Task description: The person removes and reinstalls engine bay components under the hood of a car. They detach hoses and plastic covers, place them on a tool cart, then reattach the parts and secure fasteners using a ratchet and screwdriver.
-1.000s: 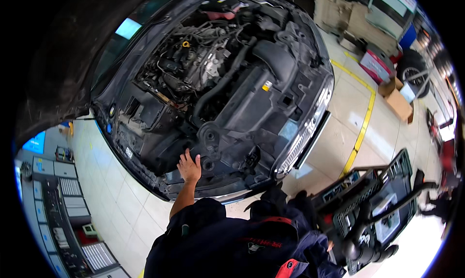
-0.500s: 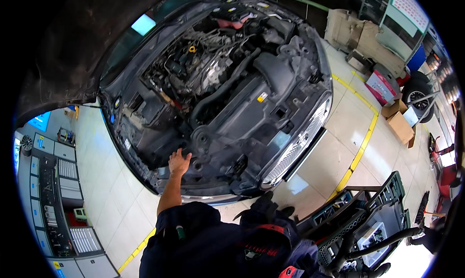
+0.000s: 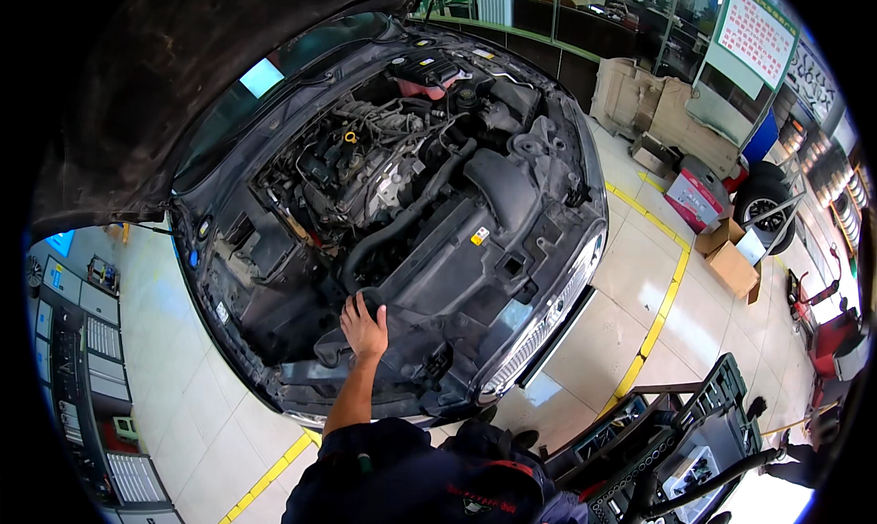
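Standing with its nose toward a yellow floor line (image 3: 650,339), the car (image 3: 539,250) has its long axis running from windscreen (image 3: 228,122) to grille (image 3: 546,328). Its hood (image 3: 164,76) is raised at the windscreen end. Grey cabinets (image 3: 108,378) line the space well off the car's side nearest the worker. A tool case (image 3: 731,433) lies unfolded off the car's front corner, beyond the grille.

The engine (image 3: 365,172) sits bared in the car's bay, behind the black cover (image 3: 448,266) that spans the car's front. This cover's long axis runs across the car, roughly in line with the grille; one end points to the worker's corner of the car, the other to the far side. A wheel (image 3: 767,204) and a carton (image 3: 731,257) with its flaps up stand on the floor ahead of the car, past the line.

Between engine and cover, a thick hose (image 3: 382,238) also lies across the car, its near end curving down at the worker's corner. The left hand (image 3: 365,330) is there, palm down, fingers apart and thumb out, over the cover's near end and just beside the hose; whether it touches cannot be told. Smallest is a yellow ring (image 3: 350,137) atop the engine.
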A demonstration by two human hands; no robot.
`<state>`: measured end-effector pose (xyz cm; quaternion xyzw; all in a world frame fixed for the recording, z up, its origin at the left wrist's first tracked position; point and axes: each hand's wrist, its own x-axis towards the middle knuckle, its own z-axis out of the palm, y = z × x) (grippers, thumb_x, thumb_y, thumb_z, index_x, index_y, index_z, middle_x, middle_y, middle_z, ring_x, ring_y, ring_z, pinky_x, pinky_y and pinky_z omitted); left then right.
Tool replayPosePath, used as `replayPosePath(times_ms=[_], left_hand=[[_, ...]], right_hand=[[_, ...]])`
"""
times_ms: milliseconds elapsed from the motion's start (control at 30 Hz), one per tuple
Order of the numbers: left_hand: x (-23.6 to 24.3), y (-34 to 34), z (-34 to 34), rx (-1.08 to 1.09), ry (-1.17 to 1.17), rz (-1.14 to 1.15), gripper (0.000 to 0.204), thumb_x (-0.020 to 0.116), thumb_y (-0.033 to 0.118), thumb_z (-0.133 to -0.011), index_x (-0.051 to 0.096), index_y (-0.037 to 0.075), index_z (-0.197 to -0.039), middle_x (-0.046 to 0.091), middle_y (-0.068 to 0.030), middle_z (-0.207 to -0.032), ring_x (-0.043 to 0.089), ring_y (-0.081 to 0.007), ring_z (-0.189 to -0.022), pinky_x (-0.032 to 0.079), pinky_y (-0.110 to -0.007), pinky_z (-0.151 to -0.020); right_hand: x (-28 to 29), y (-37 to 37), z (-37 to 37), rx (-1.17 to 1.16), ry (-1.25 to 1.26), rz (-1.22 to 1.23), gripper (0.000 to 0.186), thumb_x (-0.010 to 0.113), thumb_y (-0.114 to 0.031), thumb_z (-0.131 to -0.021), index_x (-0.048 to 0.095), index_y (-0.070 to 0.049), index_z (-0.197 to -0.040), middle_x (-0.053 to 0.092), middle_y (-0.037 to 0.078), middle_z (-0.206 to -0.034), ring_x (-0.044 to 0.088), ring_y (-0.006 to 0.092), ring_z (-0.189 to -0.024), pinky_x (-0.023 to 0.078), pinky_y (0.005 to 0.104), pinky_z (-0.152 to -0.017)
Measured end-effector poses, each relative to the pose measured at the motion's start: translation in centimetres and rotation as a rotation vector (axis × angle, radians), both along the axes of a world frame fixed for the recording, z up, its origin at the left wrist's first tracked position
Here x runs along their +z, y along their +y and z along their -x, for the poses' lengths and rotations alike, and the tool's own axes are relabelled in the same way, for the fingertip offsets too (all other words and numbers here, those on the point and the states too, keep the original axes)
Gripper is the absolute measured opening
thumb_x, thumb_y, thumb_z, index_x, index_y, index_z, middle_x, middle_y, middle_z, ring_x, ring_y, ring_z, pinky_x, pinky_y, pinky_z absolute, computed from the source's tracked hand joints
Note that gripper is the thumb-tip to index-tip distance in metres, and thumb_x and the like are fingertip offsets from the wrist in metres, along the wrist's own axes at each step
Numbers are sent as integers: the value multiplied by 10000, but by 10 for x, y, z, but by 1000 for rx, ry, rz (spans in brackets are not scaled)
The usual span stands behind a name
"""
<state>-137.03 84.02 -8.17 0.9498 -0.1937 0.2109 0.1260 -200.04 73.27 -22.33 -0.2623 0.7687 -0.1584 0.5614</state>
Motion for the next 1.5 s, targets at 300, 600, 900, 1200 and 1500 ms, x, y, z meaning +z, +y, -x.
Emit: replayPosePath(times_ms=[300, 600, 900, 1200, 1500], left_hand=[[-11, -5, -67, 16, -108, 30, 611, 495, 442, -1028, 449, 28, -1475, 455, -205, -1475, 439, -420, -1335, 347, -550, -1100], [-32, 12, -91, 27, -100, 17, 619, 496, 442, -1015, 454, 31, -1476, 462, -202, -1481, 440, -411, -1347, 347, -539, -1097], [-47, -88, 30, 100, -195, -176, 583, 443, 516, -1050, 516, 63, -1409, 541, -166, -1411, 536, -394, -1269, 486, -537, -963], [-103, -236, 252, -531, -123, 165, 488, 594, 391, -1039, 584, -8, -1321, 631, -203, -1268, 616, -398, -1150, 497, -495, -959], [-58, -471, 461, -1006, 491, 264, 371, 572, 259, -1066, 619, -20, -1307, 652, -206, -1239, 670, -318, -1056, 554, -403, -905]], right_hand=[[-6, -9, -113, 60, 30, 3, 451, 723, -407, -878, 729, -7, -1084, 727, 221, -1027, 698, 367, -995, 534, 468, -887], [-1, -25, -140, 72, 95, 43, 445, 707, -407, -886, 735, -5, -1076, 736, 219, -1000, 702, 374, -981, 536, 463, -893], [-41, -66, 124, -275, 390, 122, 441, 691, -407, -894, 740, -4, -1067, 745, 218, -972, 707, 380, -966, 539, 458, -900], [27, -57, 398, -632, 959, 305, 335, 637, -315, -931, 768, -29, -1044, 771, 166, -989, 742, 326, -927, 555, 406, -869], [132, -239, 558, -371, 975, 730, 264, 657, -240, -950, 725, -96, -1160, 747, 142, -1087, 731, 304, -968, 558, 386, -854]])
